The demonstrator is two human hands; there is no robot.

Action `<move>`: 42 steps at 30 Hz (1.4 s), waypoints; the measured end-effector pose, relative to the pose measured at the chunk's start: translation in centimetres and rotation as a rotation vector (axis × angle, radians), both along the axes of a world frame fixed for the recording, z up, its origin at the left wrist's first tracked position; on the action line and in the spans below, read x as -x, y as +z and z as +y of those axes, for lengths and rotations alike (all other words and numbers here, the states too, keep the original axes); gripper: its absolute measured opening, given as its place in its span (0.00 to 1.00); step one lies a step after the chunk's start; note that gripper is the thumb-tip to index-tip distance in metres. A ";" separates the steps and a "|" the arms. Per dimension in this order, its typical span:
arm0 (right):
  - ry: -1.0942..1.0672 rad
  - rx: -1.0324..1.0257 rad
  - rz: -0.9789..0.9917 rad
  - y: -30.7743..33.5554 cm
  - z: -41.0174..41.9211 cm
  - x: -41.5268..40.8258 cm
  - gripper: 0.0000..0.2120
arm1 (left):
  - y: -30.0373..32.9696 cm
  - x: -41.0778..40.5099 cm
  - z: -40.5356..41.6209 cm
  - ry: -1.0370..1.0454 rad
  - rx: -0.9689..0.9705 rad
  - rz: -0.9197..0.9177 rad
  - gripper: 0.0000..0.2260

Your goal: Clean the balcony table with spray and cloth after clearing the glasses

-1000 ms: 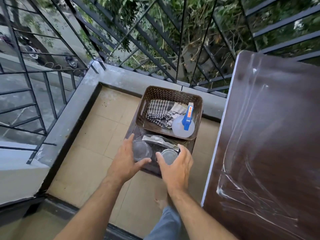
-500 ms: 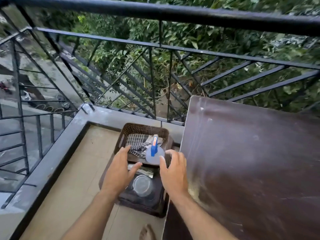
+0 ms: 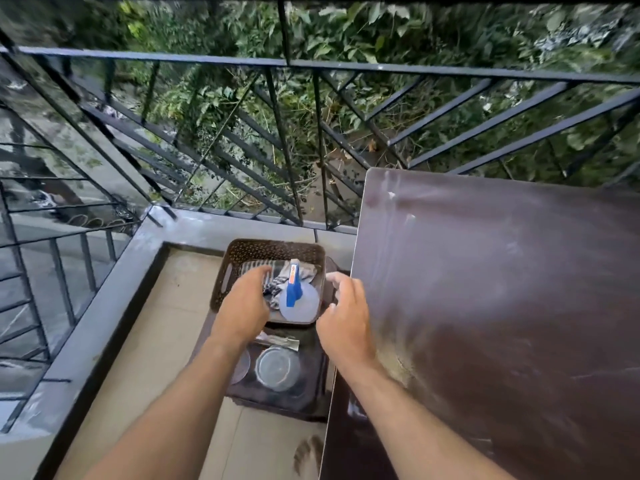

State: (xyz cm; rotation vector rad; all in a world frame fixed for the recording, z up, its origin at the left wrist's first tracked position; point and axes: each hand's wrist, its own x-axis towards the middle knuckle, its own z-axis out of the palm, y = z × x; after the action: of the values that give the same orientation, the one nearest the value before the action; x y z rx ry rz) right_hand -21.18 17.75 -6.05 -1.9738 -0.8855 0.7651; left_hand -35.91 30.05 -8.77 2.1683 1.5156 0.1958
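Balcony floor tiles (image 3: 145, 341) are showing pale beside the dark brown table (image 3: 502, 306), whose top is looking streaked and dusty. Nearest me, I am seeing two glasses (image 3: 278, 367) sitting on a low dark stool (image 3: 311, 403), the left one partly behind the forearm. I am watching the left hand (image 3: 242, 306) reaching over the brown basket (image 3: 270, 247), fingers loosely curled, gripping nothing. The right hand (image 3: 343, 320) is hovering at the basket's right rim, fingers spread and empty. Inside the basket, the spray bottle (image 3: 298, 299) is lying against the checked cloth (image 3: 277, 285). Beyond, black railing (image 3: 311, 133) is crossing green foliage.
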 end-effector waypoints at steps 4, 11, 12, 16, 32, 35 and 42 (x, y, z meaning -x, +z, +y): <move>-0.012 0.031 0.036 -1.1 2.0 1.3 0.34 | -0.6 0.1 1.7 -0.015 0.052 0.022 0.33; -0.008 0.116 0.122 -3.3 4.9 2.5 0.38 | -2.0 0.4 4.9 -0.050 0.130 0.046 0.36; 0.001 0.129 0.136 -3.7 5.0 2.5 0.38 | -2.4 0.5 5.4 -0.050 0.131 0.057 0.36; 0.026 0.183 0.154 -5.4 5.6 2.7 0.43 | -4.2 0.8 7.0 -0.025 0.119 0.070 0.30; -0.016 0.120 0.149 -9.5 7.0 4.5 0.34 | -10.4 -0.1 12.1 -0.346 0.049 0.301 0.27; -0.049 0.089 0.153 -9.8 7.3 4.9 0.32 | -11.2 -0.3 12.4 -0.324 0.087 0.320 0.26; -0.037 0.080 0.142 -10.1 7.4 4.9 0.31 | -11.9 -1.2 12.8 -0.325 -0.024 0.522 0.18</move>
State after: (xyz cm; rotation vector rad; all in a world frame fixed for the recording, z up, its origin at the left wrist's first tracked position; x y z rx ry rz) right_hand -26.05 25.17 -16.18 -1.9727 -0.7431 0.9196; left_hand -34.72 42.84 -20.71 2.5736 1.3752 -0.4982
